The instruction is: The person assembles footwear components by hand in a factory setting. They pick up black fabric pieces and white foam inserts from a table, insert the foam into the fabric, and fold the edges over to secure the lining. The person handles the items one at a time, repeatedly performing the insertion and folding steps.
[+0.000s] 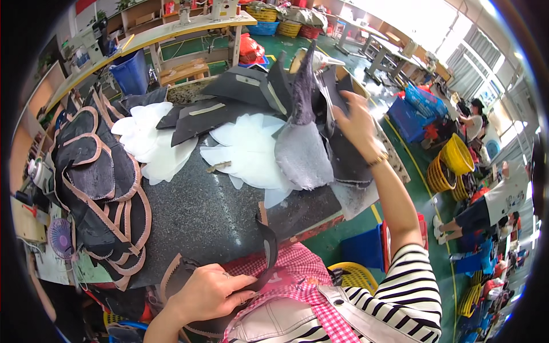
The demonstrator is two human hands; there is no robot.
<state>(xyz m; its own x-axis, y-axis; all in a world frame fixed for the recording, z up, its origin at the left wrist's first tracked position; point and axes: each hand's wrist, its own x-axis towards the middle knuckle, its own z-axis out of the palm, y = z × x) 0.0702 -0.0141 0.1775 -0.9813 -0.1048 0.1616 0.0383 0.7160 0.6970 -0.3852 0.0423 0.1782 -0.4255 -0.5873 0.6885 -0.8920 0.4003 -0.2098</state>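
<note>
My right hand (355, 121) reaches out over the dark speckled worktable (200, 211) and grips the top of a stack of dark grey cut leather pieces (343, 154) at the table's right end. A grey suede-like piece (303, 151) lies just left of it, standing up to a point. My left hand (209, 292) rests near my lap, closed on a black curved leather piece with a tan edge (266, 251) that rises toward the table's near edge.
White cut lining pieces (251, 151) lie spread on the table's middle, more of them (151, 140) to the left. Black tan-edged pieces (100, 183) pile at the left. Blue bins (131, 71), yellow baskets (454, 154) and seated people (497, 200) stand to the right.
</note>
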